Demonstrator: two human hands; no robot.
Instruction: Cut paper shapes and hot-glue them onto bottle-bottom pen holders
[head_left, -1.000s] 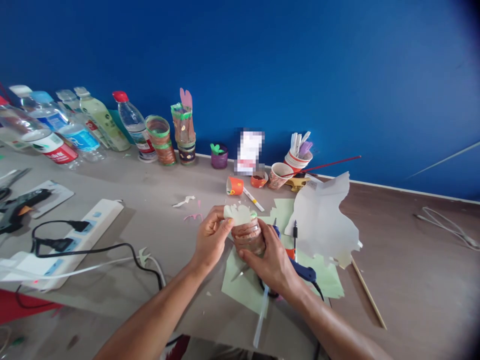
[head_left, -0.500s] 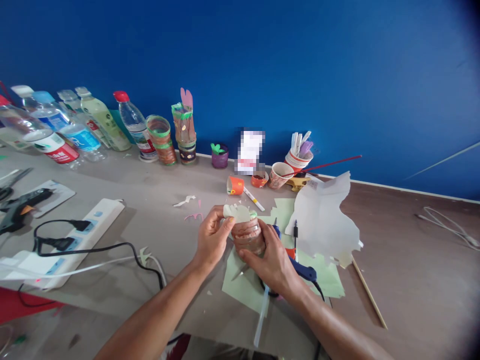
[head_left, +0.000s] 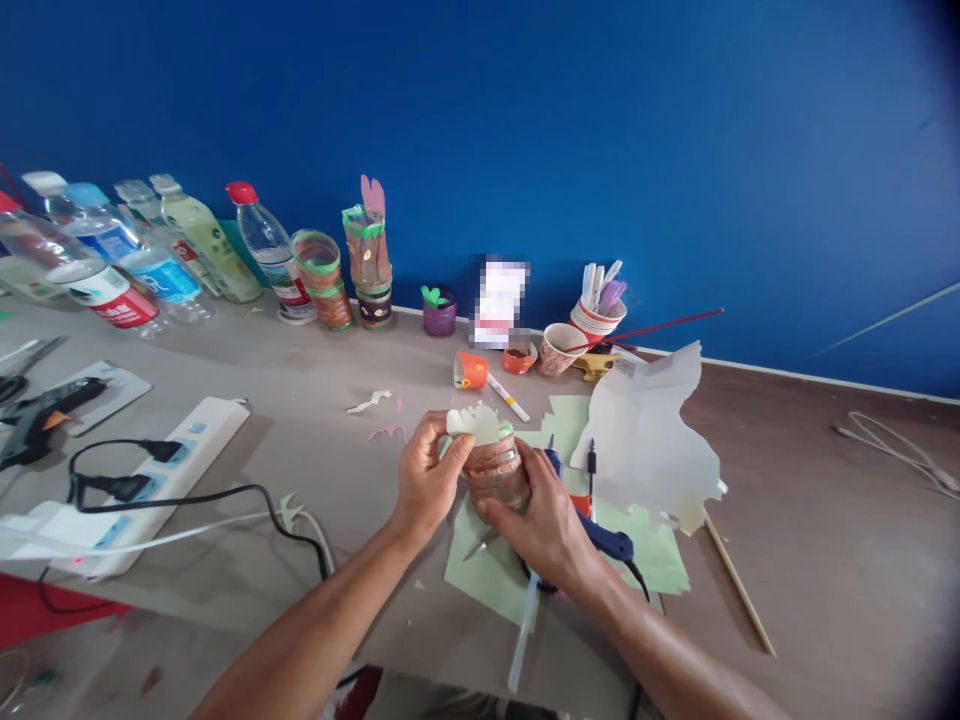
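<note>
A pale green paper piece (head_left: pixel 477 423) is pinched between the thumb and fingers of my left hand (head_left: pixel 429 478), held at the upper left of a small jar. The jar (head_left: pixel 498 474) is painted reddish brown, with green at its rim, and my right hand (head_left: pixel 541 510) wraps round its right side and front. Beneath the jar lie light green paper sheets (head_left: pixel 487 575). A blue glue gun (head_left: pixel 609 540) with a clear glue stick (head_left: pixel 523 640) is partly hidden under my right hand and forearm.
Plastic bottles (head_left: pixel 172 280) and painted jars (head_left: pixel 322 280) line the blue wall. Paper cups (head_left: pixel 562 350) stand behind the hands. A power strip (head_left: pixel 161 485) with cables lies left; white paper (head_left: pixel 652 440), a pen (head_left: pixel 592 470) and a wooden stick (head_left: pixel 739 585) lie right.
</note>
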